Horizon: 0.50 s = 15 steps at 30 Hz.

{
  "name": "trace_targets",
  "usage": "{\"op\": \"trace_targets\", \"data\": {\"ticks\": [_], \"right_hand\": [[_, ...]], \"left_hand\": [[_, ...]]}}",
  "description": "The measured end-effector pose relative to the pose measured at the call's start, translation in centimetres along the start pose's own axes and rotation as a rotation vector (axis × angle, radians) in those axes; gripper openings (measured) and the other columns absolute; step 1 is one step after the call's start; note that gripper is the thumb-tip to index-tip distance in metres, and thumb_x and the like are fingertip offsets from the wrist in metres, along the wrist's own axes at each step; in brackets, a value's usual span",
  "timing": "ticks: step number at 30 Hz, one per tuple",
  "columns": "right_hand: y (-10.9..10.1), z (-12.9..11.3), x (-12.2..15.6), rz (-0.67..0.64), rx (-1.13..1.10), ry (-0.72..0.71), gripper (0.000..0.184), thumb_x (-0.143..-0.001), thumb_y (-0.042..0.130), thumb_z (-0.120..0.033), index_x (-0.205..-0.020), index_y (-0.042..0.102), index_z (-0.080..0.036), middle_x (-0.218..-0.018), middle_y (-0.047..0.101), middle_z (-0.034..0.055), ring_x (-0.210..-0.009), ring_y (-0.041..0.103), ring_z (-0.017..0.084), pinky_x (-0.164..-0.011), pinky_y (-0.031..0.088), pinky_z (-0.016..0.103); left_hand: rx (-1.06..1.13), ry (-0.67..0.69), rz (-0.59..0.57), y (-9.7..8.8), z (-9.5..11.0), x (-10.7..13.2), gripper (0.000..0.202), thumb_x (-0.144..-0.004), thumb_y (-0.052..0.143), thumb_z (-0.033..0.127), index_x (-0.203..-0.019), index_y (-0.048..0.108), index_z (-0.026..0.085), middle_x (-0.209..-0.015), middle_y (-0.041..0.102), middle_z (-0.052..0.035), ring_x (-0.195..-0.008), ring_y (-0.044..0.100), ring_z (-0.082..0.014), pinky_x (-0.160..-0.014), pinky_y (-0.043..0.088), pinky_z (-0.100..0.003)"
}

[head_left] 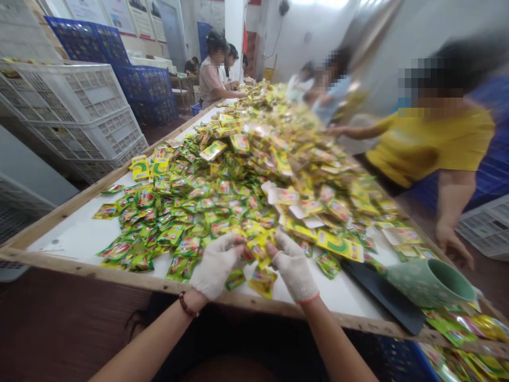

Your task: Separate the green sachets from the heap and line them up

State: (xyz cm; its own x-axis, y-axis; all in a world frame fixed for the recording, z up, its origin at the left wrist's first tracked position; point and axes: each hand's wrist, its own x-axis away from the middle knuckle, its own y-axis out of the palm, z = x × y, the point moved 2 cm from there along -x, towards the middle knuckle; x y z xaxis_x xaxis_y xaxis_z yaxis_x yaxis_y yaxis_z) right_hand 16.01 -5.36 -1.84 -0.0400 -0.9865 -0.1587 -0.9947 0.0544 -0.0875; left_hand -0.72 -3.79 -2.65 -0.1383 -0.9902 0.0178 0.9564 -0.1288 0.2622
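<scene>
Across the left and middle of the white-topped, wood-rimmed table (81, 225) lie many loose, small green foil packets (170, 233), so much handling seems left. At the table's near edge, the left hand (217, 265) pinches a small yellow plastic packet (259, 250) together with the right hand (293, 268), fingertips bare beyond white knit gloves (300, 284). Toward the table's right lie flat yellow printed cards (340, 244); whether any are finished, I cannot tell.

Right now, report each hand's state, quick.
Left hand: at a yellow packet; whether it grips cannot be told.
Right hand: closed, holding that packet.
</scene>
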Motion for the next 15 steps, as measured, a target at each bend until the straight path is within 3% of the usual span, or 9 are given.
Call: {"op": "trace_targets", "data": {"ticks": [4, 8, 15], "right_hand": [[0.2, 0.2, 0.1, 0.007, 0.087, -0.107, 0.021, -0.078, 0.059, -0.04, -0.076, 0.057, -0.019, -0.073, 0.057, 0.0005, -0.067, 0.052, 0.015, -0.058, 0.045, 0.025], [-0.3, 0.3, 0.5, 0.053, 0.226, -0.128, 0.021, -0.08, 0.056, -0.038, -0.071, 0.055, -0.019, -0.067, 0.052, -0.0005, -0.064, 0.047, 0.014, -0.057, 0.041, 0.024], [-0.5, 0.4, 1.0, 0.107, 0.338, -0.187, 0.019, -0.081, 0.055, -0.036, -0.072, 0.056, -0.019, -0.068, 0.052, 0.0004, -0.065, 0.048, 0.015, -0.059, 0.042, 0.026]], "left_hand": [[0.112, -0.094, -0.013, 0.5, 0.4, 1.0, 0.038, -0.059, 0.08, 0.033, -0.082, 0.056, 0.015, -0.08, 0.069, -0.0032, -0.069, 0.067, -0.017, -0.063, 0.057, -0.03], [0.186, -0.119, -0.052, 0.4, 0.2, 1.3, 0.036, -0.064, 0.078, 0.033, -0.084, 0.053, 0.017, -0.083, 0.067, -0.002, -0.074, 0.067, -0.0168, -0.068, 0.057, -0.032], [-0.045, -0.027, -0.117, 0.1, -0.6, 0.6, 0.037, -0.067, 0.076, 0.039, -0.089, 0.061, 0.014, -0.078, 0.067, -0.0029, -0.068, 0.063, -0.0141, -0.061, 0.053, -0.025]]}}
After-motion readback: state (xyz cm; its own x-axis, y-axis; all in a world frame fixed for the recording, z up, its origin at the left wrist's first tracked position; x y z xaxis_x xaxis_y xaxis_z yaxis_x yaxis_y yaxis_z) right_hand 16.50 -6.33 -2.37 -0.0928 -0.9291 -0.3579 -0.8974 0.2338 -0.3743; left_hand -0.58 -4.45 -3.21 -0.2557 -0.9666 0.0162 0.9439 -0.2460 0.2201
